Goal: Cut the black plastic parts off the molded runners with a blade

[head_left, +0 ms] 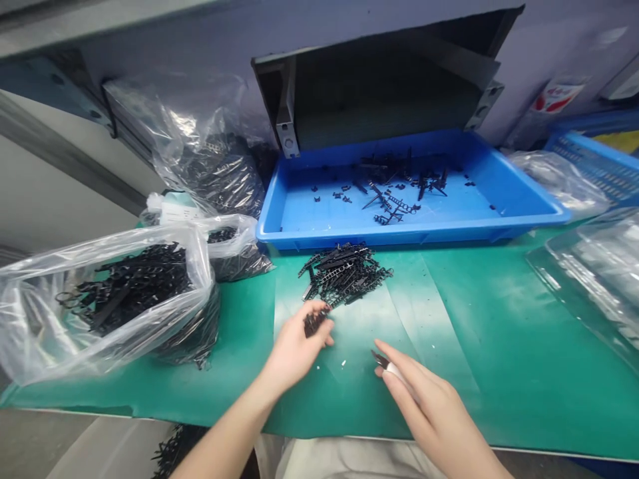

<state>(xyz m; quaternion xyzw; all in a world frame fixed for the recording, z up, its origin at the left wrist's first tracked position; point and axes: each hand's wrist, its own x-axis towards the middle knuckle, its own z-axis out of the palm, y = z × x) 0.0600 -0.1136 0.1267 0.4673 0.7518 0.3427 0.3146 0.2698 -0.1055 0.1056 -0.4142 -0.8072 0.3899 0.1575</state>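
Note:
My left hand (298,340) is closed around a small bunch of black plastic parts (314,322), just at the near edge of a pile of similar black parts (347,273) on the green table mat. To its right, my right hand (417,386) grips a small tool with a dark tip (380,360) and a whitish body. The fingers hide most of this tool, so its exact kind does not show. Its tip points toward the left hand, with bare mat between them. Tiny white bits (343,363) lie on the mat between the hands.
Behind the pile stands a blue tray (344,237) with black sprue-like pieces (394,206) inside. Clear bags of black parts (134,286) crowd the left side. A clear plastic tray (589,293) sits at the right, near a blue basket (594,156). A dark chute (379,93) overhangs the tray.

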